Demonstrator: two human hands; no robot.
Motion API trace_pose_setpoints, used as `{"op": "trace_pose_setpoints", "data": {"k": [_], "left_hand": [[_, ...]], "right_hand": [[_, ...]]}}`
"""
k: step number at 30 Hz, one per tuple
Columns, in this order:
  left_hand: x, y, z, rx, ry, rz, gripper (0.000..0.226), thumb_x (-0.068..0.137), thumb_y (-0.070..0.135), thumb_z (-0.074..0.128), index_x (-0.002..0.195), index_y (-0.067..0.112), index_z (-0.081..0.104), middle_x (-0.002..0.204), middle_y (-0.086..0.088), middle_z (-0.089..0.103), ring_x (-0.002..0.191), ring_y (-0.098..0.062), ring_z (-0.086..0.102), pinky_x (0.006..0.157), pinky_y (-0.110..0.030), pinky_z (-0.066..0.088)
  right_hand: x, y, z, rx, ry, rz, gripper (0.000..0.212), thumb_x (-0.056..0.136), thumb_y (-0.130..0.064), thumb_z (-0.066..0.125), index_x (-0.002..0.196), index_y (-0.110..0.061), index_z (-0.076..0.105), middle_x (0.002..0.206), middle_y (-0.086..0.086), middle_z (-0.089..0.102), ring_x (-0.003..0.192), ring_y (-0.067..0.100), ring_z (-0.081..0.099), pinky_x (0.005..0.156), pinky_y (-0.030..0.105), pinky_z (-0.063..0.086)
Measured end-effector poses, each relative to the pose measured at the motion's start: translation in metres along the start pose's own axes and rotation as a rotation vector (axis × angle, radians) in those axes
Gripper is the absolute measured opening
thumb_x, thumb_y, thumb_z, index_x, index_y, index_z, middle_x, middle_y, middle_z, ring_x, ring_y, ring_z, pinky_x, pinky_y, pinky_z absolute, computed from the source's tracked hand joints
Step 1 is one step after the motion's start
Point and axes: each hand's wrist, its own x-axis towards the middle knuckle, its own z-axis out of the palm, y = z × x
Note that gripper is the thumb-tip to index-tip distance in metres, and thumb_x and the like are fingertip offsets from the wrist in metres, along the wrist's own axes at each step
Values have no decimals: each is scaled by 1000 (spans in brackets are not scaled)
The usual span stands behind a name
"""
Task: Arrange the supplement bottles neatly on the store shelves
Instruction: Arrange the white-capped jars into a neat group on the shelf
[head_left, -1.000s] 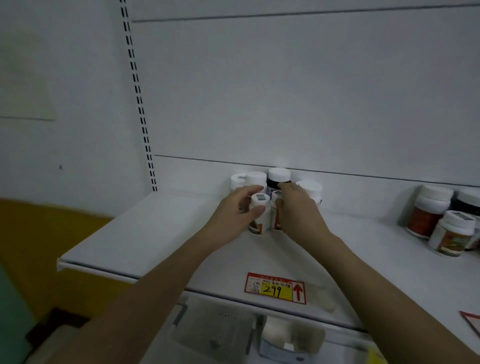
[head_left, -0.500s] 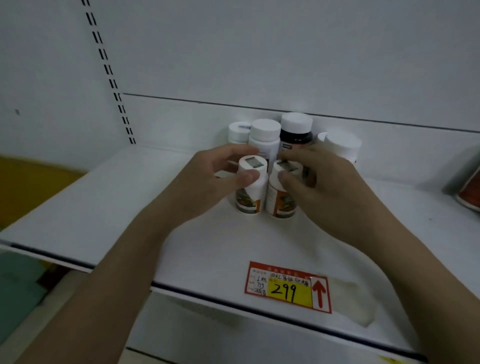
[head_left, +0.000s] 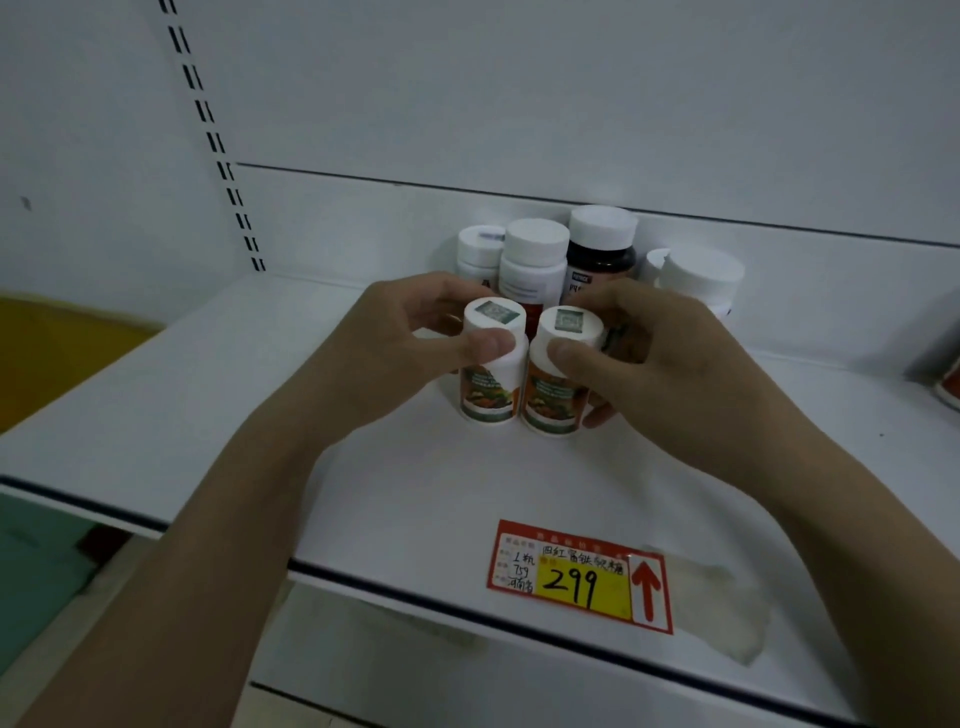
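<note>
Left hand (head_left: 400, 338) grip pinches left bottle (head_left: 491, 364), right hand (head_left: 670, 353) right bottle (head_left: 558, 374); bottle cluster (head_left: 540, 260) behind

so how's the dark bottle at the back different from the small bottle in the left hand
The dark bottle has a dark body with a plain white cap; the small bottle has a white body, an orange pictured label and a sticker on its cap. The dark bottle stands taller, in the back row by the shelf wall, while the small bottle is in front. The left hand grips the small bottle; no hand grips the dark bottle. Both stand upright with white caps.
</note>
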Motion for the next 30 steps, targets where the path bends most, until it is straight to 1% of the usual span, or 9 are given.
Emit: {"op": "trace_pose_setpoints", "data": {"k": [3,6,10,13,15,18,22,24,30], "left_hand": [[0,-1,1,-58,14,-33,25,72,27,74,96,32,68,96,13,74,89,-6,70,72,-17,56],[0,-1,1,-100,5,-56,32,66,30,73,98,30,69,100,11,74,89,-9,72,72,-21,57],[-1,-1,0,-122,-19,-74,30,76,12,75,101,25,69,100,10,76,91,-11,72,73,-23,58],[-4,-1,1,-123,-20,-88,29,80,11,74,105,24,69,102,8,76,92,-11,72,76,-26,58],[-6,2,1,-133,-7,-104,27,81,13,75,105,24,70,102,5,75,94,-14,72,82,-35,59],[-7,19,-6,-137,-18,-129,24,81,17,76,103,26,71,101,5,76,96,-14,71,90,-42,56],[-3,73,-38,-242,-42,-87,18,85,20,72,103,22,70,97,5,75,89,-14,71,72,-32,57],[-8,104,-53,-260,-71,-41,21,86,22,72,106,22,69,95,6,74,82,-12,72,63,-27,56],[-39,155,-64,-267,-149,27,21,85,29,72,105,23,70,101,2,73,86,-17,71,62,-30,58]], "right_hand": [[2,3,0,28,6,-5,32,81,-45,64,111,-37,56,105,-19,62,95,5,65,81,27,58],[5,5,0,47,21,1,30,83,-40,66,110,-33,58,104,-16,64,93,5,65,78,25,57],[4,6,1,63,42,-3,29,84,-35,68,111,-29,62,106,-12,68,89,6,67,72,27,60],[0,4,2,39,59,-12,24,86,-33,67,109,-30,63,102,-9,68,83,6,67,63,22,57],[-2,-1,3,10,73,-12,25,88,-31,66,112,-25,64,103,-5,69,80,5,65,60,19,52],[-7,-18,-4,0,106,17,31,90,-31,66,118,-17,65,105,0,70,86,8,65,70,23,52],[-15,-69,-41,137,169,44,23,92,-30,64,110,-17,65,106,2,69,96,17,68,89,39,57],[-25,-101,-60,210,153,43,22,94,-28,62,112,-15,64,108,5,68,97,20,69,87,40,58],[-73,-159,-78,174,198,71,24,98,-29,55,117,-15,59,108,3,66,99,17,65,72,30,59]]}}
